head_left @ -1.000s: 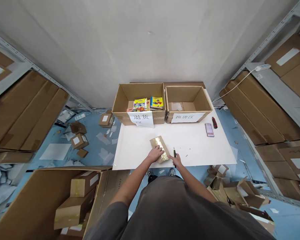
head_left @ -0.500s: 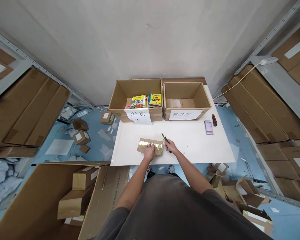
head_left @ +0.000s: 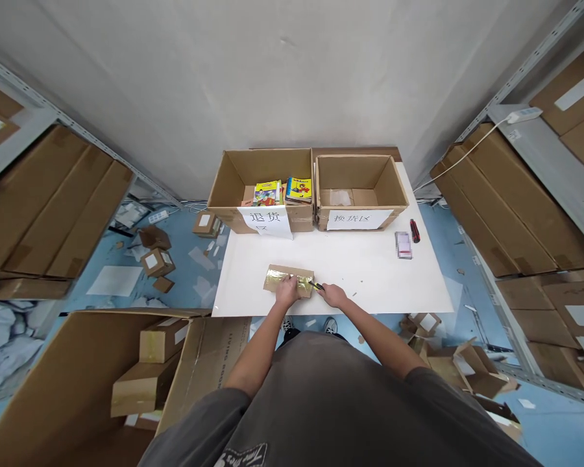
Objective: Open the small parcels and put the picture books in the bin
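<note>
A small taped cardboard box (head_left: 275,276) lies crosswise near the front of the white table, shiny tape running along its top. My left hand (head_left: 287,292) grips this box at its near side, fingers over the tape. In my right hand (head_left: 333,296) is a utility knife (head_left: 316,285), dark with yellow-green, its tip pointing left and lying at the right end of the box's taped top. My right fingers are closed around the handle.
Behind stand two open cartons with paper signs: the left carton (head_left: 299,220) holds picture books (head_left: 267,193), the right carton (head_left: 321,217) a pale sheet. A red-black cutter (head_left: 414,231) and a small purple pack (head_left: 403,245) lie right. A large carton (head_left: 53,363) with parcels stands front left.
The box has turned from slanted to crosswise under my left hand. My right hand lifted the knife off to the right, then brought its tip leftward onto the box's right end.
</note>
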A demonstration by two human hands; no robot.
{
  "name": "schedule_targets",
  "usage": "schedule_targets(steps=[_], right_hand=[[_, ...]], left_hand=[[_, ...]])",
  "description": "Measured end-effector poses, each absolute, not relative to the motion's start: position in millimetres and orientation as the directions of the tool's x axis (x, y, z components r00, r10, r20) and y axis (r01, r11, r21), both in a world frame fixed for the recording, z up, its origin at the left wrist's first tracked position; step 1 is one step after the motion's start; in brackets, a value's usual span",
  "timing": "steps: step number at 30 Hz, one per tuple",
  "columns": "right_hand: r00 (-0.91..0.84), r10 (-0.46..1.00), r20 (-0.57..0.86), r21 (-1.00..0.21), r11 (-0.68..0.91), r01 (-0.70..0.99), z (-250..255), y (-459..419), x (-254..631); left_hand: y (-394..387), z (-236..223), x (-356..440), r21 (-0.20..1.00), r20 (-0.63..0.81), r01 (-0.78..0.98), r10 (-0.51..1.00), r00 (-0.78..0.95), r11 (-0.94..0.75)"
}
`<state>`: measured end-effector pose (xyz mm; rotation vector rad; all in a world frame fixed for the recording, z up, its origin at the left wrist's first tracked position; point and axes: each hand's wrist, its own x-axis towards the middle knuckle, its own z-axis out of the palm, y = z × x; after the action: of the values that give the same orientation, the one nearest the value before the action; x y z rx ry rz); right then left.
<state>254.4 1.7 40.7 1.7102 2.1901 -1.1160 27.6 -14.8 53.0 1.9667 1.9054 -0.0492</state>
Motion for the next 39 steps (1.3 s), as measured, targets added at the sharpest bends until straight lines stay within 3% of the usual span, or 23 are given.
schedule_targets(steps=[6,13,19,22,25,29,34,39], right_hand=[[-0.240,0.791,-0.563,-0.502,-0.096,0.860,32,-27,244],[-0.234,0.766,-0.599,-0.656,-0.302,0.692,27,-55,238],[-0.237,0.735,-0.636,-0.712,-0.439,0.548,31,-62,257],[-0.202,0.742,-0.640,-0.712,-0.473,0.519,36,-59,267],[-0.186,0.764,-0.618,-0.707,-0.437,0.555,43,-56,269],[-0.178,0.826,-0.535,-0.640,-0.259,0.723,53,-53,262],[-0.241,0.867,-0.437,-0.578,-0.066,0.813,58,-51,248],[-0.195,0.873,-0.447,-0.428,-0.018,0.904,66,-48,230]], left_hand=[[-18,56,27,0.293,-0.286,0.955,0.957,0.051,0.036],[-18,52,23,0.319,-0.300,0.948,0.947,0.112,-0.011],[-12,48,5,0.426,-0.281,0.905,0.947,0.152,-0.019],[6,43,-5,0.348,-0.313,0.937,0.937,0.157,-0.041],[24,34,-10,0.256,-0.381,0.964,0.908,0.175,-0.078],[35,20,-15,0.249,-0.432,0.963,0.877,0.209,-0.106],[27,8,-23,0.344,-0.292,0.926,0.920,0.261,-0.154],[12,1,-22,0.485,-0.125,0.862,0.964,0.234,-0.146]])
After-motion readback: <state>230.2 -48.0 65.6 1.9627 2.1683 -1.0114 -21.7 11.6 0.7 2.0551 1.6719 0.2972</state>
